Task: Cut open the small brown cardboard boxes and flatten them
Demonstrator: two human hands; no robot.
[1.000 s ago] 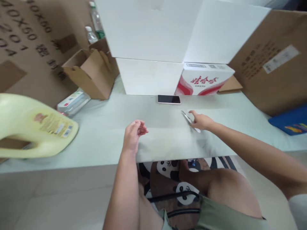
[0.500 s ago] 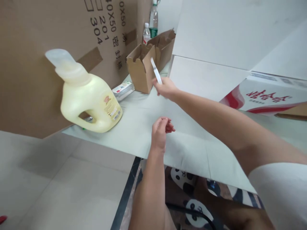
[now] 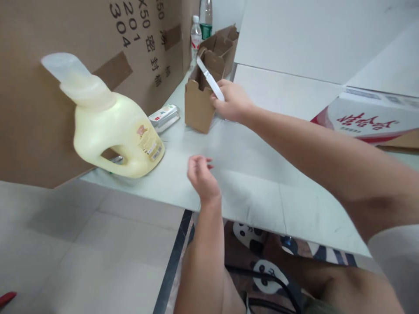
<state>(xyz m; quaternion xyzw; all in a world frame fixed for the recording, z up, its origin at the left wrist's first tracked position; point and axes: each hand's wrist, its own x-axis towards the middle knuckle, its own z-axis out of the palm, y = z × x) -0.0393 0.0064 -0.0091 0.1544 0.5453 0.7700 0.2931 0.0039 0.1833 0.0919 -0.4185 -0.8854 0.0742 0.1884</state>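
Note:
My right hand [image 3: 234, 100] is closed round a slim white knife-like tool [image 3: 209, 79], which points up and to the left. Its tip overlaps the open top of a small brown cardboard box [image 3: 199, 107] with notched edges. My fingers are right at the side of that box; whether they touch it is hidden. Lower down, my left hand [image 3: 202, 176] hovers over the pale table covering, blurred, its fingers loosely curled and slightly apart with nothing visible in them.
A large yellow jug [image 3: 114, 135] stands on the left by a tall carton [image 3: 78, 30]. Near it lies a clear plastic package [image 3: 165, 117]. Bottles [image 3: 195, 37] stand behind the small boxes. A red and white carton [image 3: 363, 115] is at right, below white panels [image 3: 288, 35].
The small cardboard box has turned and sits closer against the box behind it. My right hand has moved up with the white tool. My left hand has shifted left. The view has shifted slightly.

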